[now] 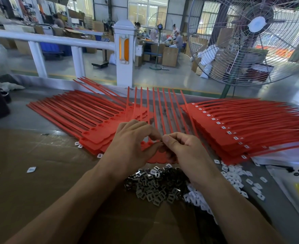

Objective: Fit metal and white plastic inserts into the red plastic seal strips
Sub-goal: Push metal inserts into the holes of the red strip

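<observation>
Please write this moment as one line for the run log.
left hand: pinching small part | right hand: pinching small part | over: red strip | metal inserts: pile nearby

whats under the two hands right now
A red seal strip lies under the left hand and right hand; its sockets and whatever the fingertips pinch are covered.
</observation>
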`<state>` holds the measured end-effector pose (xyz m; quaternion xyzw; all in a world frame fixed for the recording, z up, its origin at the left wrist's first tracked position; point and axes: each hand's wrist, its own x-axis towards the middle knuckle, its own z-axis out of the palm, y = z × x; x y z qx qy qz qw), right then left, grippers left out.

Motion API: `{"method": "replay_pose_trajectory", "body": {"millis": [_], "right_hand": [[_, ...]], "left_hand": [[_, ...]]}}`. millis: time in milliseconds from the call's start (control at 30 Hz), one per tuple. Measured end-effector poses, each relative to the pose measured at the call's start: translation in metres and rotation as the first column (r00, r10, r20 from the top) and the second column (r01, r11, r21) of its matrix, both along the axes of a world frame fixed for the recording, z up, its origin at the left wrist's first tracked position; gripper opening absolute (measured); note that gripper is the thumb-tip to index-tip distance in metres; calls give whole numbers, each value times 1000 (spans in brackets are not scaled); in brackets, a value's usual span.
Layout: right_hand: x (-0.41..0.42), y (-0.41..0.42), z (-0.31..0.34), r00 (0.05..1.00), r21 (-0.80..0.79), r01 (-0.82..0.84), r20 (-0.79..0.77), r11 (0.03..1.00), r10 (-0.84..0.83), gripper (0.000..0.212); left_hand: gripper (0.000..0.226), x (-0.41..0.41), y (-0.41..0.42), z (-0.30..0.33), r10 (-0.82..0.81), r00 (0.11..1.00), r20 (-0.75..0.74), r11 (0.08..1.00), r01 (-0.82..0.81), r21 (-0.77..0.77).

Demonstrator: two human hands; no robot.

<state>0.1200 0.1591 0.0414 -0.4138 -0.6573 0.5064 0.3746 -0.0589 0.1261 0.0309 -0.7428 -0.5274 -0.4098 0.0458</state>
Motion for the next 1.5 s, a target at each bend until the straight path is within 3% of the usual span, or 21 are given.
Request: {"method": "replay_pose_trajectory", "body": {"millis": [200,367,500,633,1100,1333,1500], "right_hand": [[5,7,-3,980,141,116,146,983,-137,30],[10,10,-4,971,165,138,171,977,-166,21],[10,10,-5,963,177,103,229,979,-143,19],[11,10,-5,955,193,77,269,978,-128,18],[17,12,-5,931,249,27,347,968,-115,15],[29,11,7,866,223,-199,496,954,65,4],[23,6,5,776,161,-351,602,922,190,9]], "left_hand": [[7,-19,5,3,147,984,100,989,-147,-15],[7,-42,9,-1,297,952,76,945,-282,-168],[5,-38,15,-8,291,956,-38,921,-290,-261],[9,-34,19,-13,264,959,-103,925,-282,-253],[14,-32,24,-12,304,940,-154,901,-337,-274],[15,-33,20,-13,278,948,-157,917,-311,-251],[18,-29,18,-13,270,951,-153,924,-300,-237]]}}
